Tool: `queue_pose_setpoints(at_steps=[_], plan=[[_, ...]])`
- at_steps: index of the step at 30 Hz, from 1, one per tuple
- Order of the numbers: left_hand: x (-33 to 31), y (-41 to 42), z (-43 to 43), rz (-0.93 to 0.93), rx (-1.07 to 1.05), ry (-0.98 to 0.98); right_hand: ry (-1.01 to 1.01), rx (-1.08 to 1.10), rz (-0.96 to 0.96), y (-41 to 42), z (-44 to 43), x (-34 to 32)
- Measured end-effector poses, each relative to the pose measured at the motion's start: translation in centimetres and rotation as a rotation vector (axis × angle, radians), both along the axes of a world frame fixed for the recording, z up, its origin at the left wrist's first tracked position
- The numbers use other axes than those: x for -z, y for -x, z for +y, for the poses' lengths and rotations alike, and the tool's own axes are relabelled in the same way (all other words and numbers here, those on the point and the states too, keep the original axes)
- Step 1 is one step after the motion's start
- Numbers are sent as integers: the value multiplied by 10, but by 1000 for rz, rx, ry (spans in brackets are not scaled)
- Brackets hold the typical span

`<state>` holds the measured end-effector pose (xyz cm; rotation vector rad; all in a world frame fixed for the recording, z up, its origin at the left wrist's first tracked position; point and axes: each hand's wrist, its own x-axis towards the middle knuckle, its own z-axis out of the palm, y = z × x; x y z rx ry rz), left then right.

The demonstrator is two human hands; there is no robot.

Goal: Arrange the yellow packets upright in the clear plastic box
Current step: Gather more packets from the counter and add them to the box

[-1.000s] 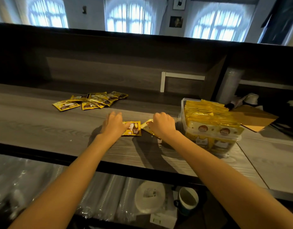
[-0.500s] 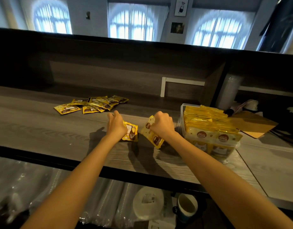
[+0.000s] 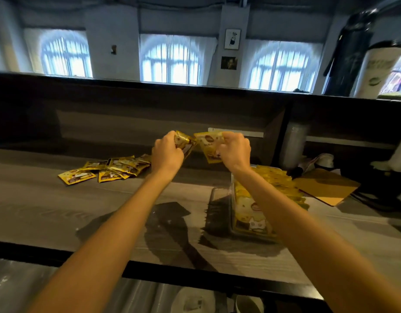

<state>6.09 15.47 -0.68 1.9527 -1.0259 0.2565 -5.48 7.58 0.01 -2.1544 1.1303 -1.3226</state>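
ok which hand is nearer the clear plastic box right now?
Right. The right hand, gripping a yellow packet, hovers just above the box at its far-left corner. The left hand, gripping a second packet, hovers farther left, over the counter.

Bare arms of one person
The left forearm and right forearm are uncovered to the wrist; the left grip and right grip are likewise bare.

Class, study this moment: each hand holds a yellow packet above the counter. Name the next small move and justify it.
Probably press the left packet against the right packet to stack them. The left hand and right hand each pinch one, raised and nearly touching, and the clear plastic box to the right already holds upright packets.
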Motion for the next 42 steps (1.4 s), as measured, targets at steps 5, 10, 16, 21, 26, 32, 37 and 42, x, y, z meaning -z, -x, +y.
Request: queue_pose_setpoints(at_steps=[5,10,16,21,26,32,37,42], plan=[[-10,26,-33,-66,119,39,-98,95,-237,39,-41,-8],[-8,52,-77,-103,338,28,-125,247,-260,80,-81,0],[0,81,-125,-104,487,-106,-167,298,-199,109,-115,15],[7,88,-140,-72,615,-259,-199,302,-168,118,-130,27],[11,89,-145,-68,680,-482,-293,172,-132,117,-134,34],[17,84,-149,-53,657,-642,-264,100,79,118,-134,41],[24,79,-150,80,679,-603,-323,9,306,120,-133,41],[32,79,-145,145,684,-502,-372,9,403,118,-129,40]])
